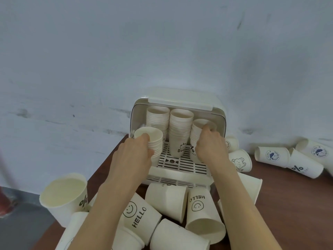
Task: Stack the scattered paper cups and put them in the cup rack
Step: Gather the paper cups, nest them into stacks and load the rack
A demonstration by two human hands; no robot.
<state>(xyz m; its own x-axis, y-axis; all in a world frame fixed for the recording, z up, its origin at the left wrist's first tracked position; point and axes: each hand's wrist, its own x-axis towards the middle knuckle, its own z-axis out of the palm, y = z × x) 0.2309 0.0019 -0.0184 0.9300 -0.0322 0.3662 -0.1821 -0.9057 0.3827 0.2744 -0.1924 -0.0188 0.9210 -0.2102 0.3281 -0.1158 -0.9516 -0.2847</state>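
- Gripping a stack of cups (155, 141) near its rim, the left hand (138, 156) has its fingers curled around the stack's near side, which keeps the nested cups together at the front left of the cup rack (180, 105).
- The right hand (210, 148) holds a second stack (198, 130) at the rack's right side, fingers wrapped over its rim, likely to steady it upright on the slatted tray (182, 163).
- Beyond both sets of fingers, two taller stacks (180, 130) stand upright at the back of the rack under its raised lid (180, 101), leaving the front row for these stacks.
- Nearer than the fingers, loose cups (167, 199) lie tipped on the desk (288, 204); more (272, 156) lie right of the right-hand fingers, so plenty of stacking seems left.
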